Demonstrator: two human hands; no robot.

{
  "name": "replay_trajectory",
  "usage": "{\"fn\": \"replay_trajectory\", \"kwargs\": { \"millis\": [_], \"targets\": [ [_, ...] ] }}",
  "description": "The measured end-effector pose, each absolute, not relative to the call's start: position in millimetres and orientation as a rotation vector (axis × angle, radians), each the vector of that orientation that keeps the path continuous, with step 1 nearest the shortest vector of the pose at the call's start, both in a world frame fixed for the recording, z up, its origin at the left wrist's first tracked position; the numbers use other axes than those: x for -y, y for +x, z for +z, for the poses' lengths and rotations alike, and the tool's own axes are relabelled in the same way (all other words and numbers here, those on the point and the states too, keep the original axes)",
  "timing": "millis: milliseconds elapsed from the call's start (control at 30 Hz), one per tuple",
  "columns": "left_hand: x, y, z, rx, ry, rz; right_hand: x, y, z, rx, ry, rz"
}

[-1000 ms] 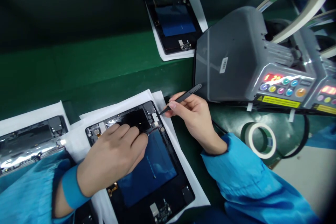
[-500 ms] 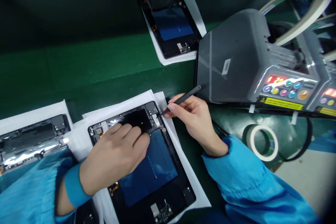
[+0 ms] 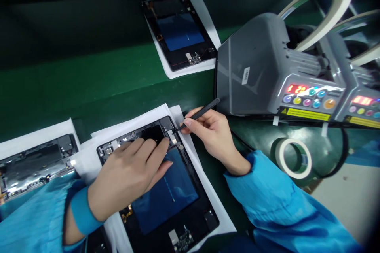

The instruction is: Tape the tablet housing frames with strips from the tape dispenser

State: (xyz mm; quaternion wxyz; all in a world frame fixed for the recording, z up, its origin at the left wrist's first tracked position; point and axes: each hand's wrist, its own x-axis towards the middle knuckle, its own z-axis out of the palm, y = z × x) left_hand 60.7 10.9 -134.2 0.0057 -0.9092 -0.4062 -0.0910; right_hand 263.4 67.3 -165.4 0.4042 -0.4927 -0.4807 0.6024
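An opened tablet [image 3: 204,199] with a blue-filmed area lies on white paper in front of me. My right hand [image 3: 212,130] grips black tweezers [image 3: 206,108] between thumb and fingers. Their tips reach a small white piece [image 3: 170,134] by the tablet's upper right corner. Over the upper part of the tablet is my left hand [image 3: 127,170], its index finger stretched toward that white piece and its thumb held apart. The other left fingers are bent, their tips hidden; nothing shows in that hand.
A second opened tablet [image 3: 32,162] lies at left, partly under my sleeve. Another tablet [image 3: 181,31] rests on paper farther back. At right stand grey tape dispensers [image 3: 252,67] with lit displays and large tape rolls. A loose tape roll [image 3: 307,162] lies before them.
My left index finger has stretched out toward the white piece and the thumb has come into view. The tweezers stay near the same spot. The whole view has shifted slightly.
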Motion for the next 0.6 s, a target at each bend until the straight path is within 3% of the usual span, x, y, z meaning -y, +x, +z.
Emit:
{"fn": "replay_trajectory", "kwargs": {
  "millis": [367,600],
  "targets": [
    [-16,73,-132,1.325,-2.779,-0.062,-66,264,-168,1.349,-1.195,1.499],
    [-11,73,-132,1.306,-2.751,0.077,-24,304,-132,1.628,-1.057,0.679]
  ]
}}
